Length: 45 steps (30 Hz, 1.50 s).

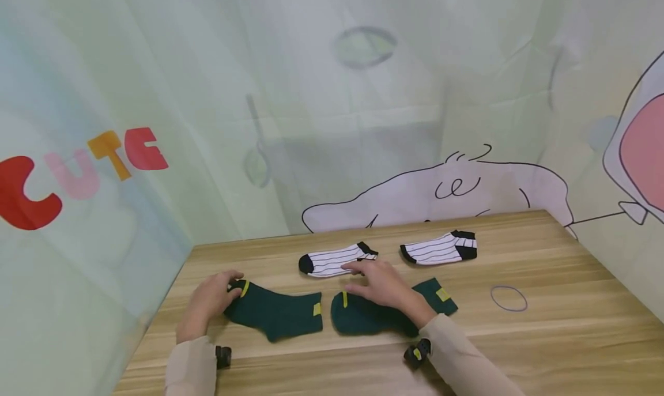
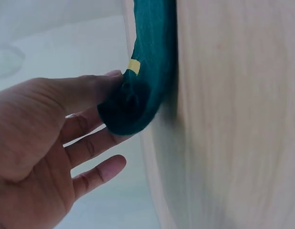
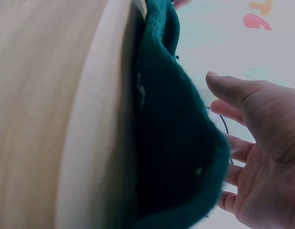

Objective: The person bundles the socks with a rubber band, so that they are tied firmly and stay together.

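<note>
Two dark green socks lie flat side by side, each with yellow marks at toe and cuff. My left hand (image 1: pixel 210 298) pinches the toe of the left green sock (image 1: pixel 285 312) between thumb and fingers. In the left wrist view that toe (image 2: pixel 133 107) is lifted off the wood and curls up. Over the right green sock (image 1: pixel 358 315) hovers my right hand (image 1: pixel 381 283), fingers extended and holding nothing. The right wrist view shows this hand (image 3: pixel 267 143) apart from the green fabric (image 3: pixel 181 129). Part of the right sock is hidden beneath the hand and wrist.
Behind the green socks lie two white striped ankle socks with black toes, one left (image 1: pixel 329 261) and one right (image 1: pixel 433 251). A thin blue oval outline (image 1: pixel 509 298) shows on the wooden table (image 1: pixel 560 327) at right. A printed curtain (image 1: pixel 290 108) hangs beyond the table.
</note>
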{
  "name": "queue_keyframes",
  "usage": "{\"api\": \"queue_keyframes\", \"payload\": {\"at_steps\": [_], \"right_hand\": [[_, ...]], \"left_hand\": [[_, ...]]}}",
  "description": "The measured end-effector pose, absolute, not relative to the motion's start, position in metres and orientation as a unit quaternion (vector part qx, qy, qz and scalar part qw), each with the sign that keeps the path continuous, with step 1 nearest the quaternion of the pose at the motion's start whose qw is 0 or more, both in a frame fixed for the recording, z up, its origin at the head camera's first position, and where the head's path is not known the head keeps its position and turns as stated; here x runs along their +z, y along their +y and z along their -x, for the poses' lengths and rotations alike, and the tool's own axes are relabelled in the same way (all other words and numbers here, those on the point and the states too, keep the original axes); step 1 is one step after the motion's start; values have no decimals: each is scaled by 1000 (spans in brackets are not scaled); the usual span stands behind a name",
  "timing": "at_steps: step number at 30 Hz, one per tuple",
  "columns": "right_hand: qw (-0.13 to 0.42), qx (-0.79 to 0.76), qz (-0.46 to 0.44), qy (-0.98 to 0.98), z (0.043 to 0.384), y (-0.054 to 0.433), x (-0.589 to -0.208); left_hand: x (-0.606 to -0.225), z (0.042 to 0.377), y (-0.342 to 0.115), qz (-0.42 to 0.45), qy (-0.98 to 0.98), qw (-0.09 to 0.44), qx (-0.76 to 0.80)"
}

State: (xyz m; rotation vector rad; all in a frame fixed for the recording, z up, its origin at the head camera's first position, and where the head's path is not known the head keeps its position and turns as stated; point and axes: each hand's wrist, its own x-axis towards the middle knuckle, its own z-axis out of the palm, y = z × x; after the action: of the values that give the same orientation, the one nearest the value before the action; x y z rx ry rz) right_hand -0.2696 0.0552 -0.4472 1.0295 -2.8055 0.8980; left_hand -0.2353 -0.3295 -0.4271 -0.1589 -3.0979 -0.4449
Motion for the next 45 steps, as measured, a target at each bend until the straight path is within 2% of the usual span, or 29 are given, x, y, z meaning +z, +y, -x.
{"api": "queue_keyframes", "payload": {"at_steps": [19,45], "right_hand": [[-28,343,-343,-874,266,31,-448],[-23,300,-346,-889,262,-7,-458]], "left_hand": [[-429,235,-330,61,-985,37,-156],[-423,234,-332,74,-982,31,-172]]}}
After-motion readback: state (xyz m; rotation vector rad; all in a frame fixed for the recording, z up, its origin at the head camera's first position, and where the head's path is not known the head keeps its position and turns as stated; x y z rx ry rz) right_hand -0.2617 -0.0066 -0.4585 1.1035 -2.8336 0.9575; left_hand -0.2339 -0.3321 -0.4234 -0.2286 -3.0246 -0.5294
